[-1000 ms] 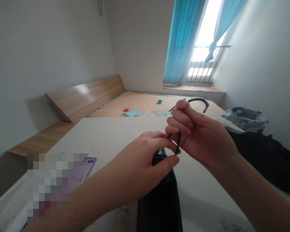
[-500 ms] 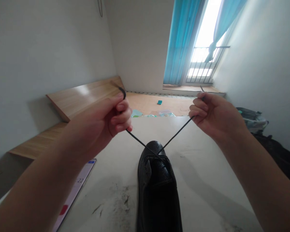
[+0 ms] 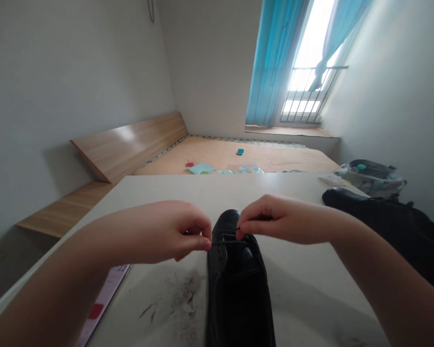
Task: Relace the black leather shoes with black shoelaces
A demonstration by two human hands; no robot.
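A black leather shoe (image 3: 238,289) rests on the white table, its toe pointing away from me. Close against the left side of its lace area is my left hand (image 3: 193,233), fingers pinched on a dark shoelace (image 3: 222,243) that runs across the shoe. My right hand (image 3: 255,219) is over the right side of the toe, thumb and forefinger pressed together on a dark lace. The ends of the lace are hidden by my hands.
A phone (image 3: 104,303) lies partly under my left forearm. At the right are a second black shoe (image 3: 342,196), a dark bag-like item and a clear bag (image 3: 372,176). Beyond the white table (image 3: 292,185) is a wooden surface (image 3: 217,147) with small items.
Both hands have come down and inward from their raised, spread positions to the shoe. The lace, earlier stretched up in a V, now lies low over the shoe.
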